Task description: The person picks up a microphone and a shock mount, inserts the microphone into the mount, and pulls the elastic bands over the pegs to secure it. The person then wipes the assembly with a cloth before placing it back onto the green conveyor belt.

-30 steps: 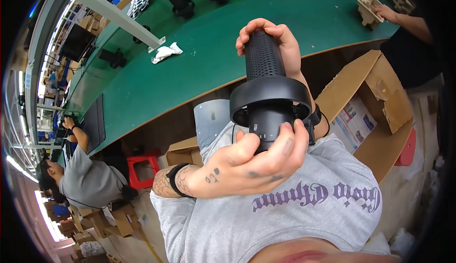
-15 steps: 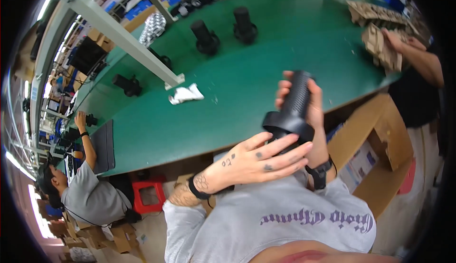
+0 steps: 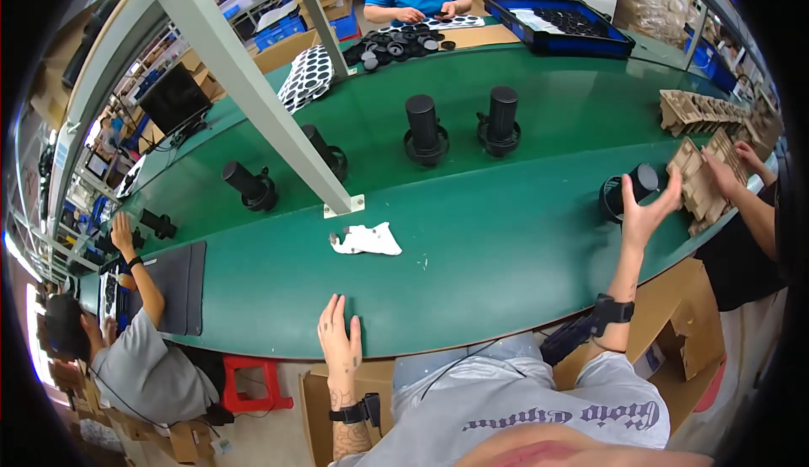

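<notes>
Head view: at right on the smooth green counter (image 3: 489, 281), a black microphone-like device (image 3: 645, 179) is seen, its long axis leaning upper right from its ring, flat round end raised. It is bracketed by the spread right hand (image 3: 645, 216), contact unclear, beside a moulded-pulp tray (image 3: 696, 182). The left hand (image 3: 339, 343) is held open near the counter's front edge.

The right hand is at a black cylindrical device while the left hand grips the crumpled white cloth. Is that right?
No: the head view shows the left hand open and empty near the edge of the green table, apart from the white cloth. The right hand is at the black device, as stated.
</notes>
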Motion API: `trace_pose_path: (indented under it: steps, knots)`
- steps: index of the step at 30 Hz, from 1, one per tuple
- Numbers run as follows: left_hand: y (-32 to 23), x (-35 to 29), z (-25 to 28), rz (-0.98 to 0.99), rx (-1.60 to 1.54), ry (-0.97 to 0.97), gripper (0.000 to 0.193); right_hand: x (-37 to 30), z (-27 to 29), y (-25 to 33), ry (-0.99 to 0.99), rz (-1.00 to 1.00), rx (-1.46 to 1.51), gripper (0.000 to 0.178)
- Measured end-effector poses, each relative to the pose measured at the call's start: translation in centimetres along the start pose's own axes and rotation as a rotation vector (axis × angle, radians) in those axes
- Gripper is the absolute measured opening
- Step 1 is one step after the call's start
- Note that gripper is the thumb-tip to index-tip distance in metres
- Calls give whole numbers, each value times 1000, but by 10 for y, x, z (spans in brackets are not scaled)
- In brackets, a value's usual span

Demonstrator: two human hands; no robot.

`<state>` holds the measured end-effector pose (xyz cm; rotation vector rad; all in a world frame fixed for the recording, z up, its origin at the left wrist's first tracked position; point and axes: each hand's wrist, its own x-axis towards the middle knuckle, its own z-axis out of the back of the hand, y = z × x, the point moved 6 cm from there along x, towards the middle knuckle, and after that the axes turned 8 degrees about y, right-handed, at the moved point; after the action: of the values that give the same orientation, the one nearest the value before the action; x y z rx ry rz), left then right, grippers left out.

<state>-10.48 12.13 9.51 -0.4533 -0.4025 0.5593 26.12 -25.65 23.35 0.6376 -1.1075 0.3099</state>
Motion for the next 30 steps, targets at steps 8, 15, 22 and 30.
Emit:
trace_pose_path:
  steps: [8,15,22,30]
  knots:
    - [6,-2,-1,-7,30,-192,19,72,-122,180,643,129,454,40]
    - [5,-3,-1,-8,25,-218,21,42,-306,135,1050,54,-149,42]
    - [9,0,-1,-2,2,-239,23,55,-246,233,1197,317,22,96]
    - [4,0,-2,-5,9,-230,23,-13,-261,251,1277,289,72,66]
